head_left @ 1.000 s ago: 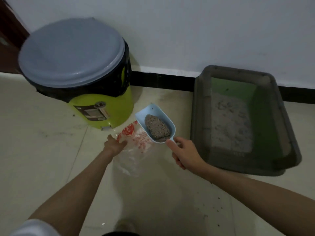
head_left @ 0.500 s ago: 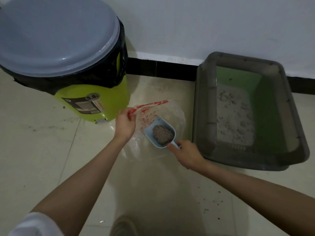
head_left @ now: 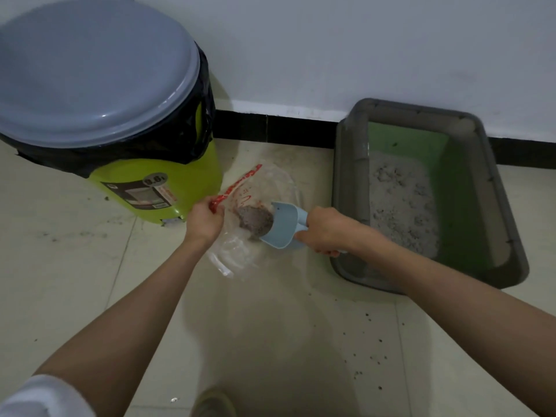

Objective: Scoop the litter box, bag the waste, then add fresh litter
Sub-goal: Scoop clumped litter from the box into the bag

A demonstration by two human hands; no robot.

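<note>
the left hand (head_left: 204,221) pinches the limp, slippery bag (head_left: 255,206) at its rim while the right hand (head_left: 326,230) grasps the stiff scoop (head_left: 284,225) handle.

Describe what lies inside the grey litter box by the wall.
Inside the litter box lies pale grey litter with darker clumps, and bare green floor shows at the far end. The right forearm covers the near corner, so nothing can be told there.
</note>
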